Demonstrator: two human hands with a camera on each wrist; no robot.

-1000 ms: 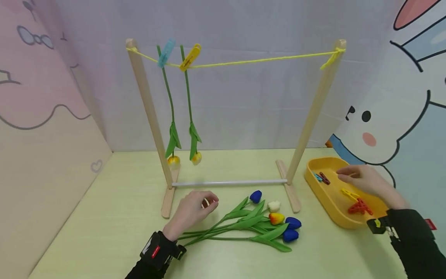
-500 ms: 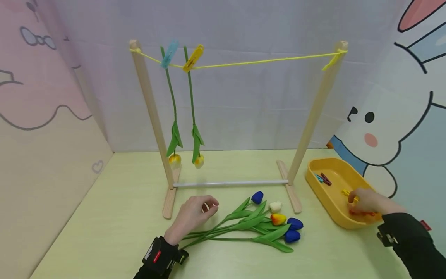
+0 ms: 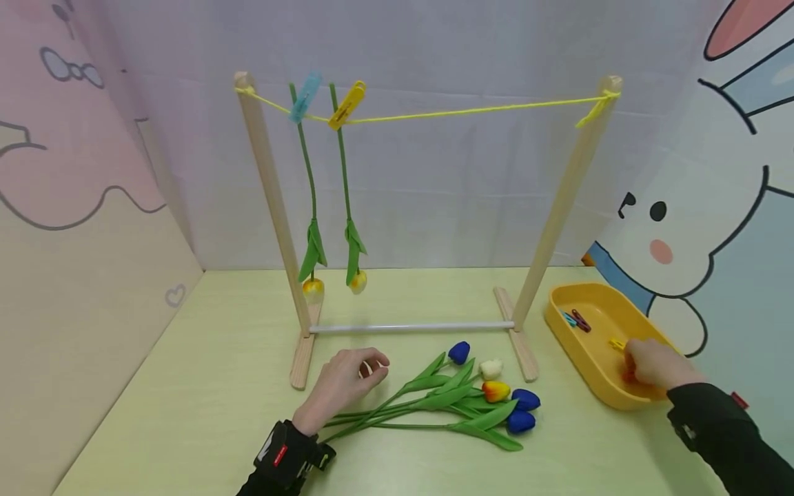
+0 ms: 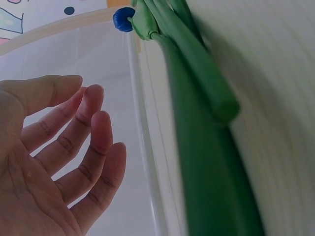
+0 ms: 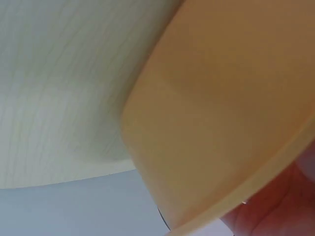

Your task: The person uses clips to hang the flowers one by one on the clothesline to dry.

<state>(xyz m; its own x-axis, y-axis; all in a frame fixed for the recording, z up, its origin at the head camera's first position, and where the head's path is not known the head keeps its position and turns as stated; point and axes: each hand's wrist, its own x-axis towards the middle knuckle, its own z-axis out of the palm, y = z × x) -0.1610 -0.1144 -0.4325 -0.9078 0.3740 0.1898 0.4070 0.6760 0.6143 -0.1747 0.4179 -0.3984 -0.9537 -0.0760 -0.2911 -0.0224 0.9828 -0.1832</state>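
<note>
My right hand (image 3: 660,365) reaches down into the yellow tray (image 3: 577,365), fingers over the red clothespins (image 3: 628,373). Its fingertips are hidden; in the right wrist view the tray wall covers most of the hand, so a grip cannot be made out. Beside them lies a yellow clothespin (image 3: 616,344). With fingers loosely bent and nothing between them, my left hand (image 3: 341,382) hovers by the stems of several artificial tulips (image 3: 443,398). Two yellow tulips hang head down from a yellow cord (image 3: 471,111), one under a blue clothespin (image 3: 306,96), one under a yellow clothespin (image 3: 347,105).
Two wooden posts, the left post (image 3: 273,200) and the right post (image 3: 564,207), carry the cord. A white rod (image 3: 409,327) joins them low down, behind the tulips. A light blue clothespin (image 3: 569,319) and a dark red clothespin (image 3: 581,321) lie at the tray's far end.
My right hand has gone from above the tray down into it, onto the red clothespins, then slightly nearer and left. My left hand has stayed in place.
</note>
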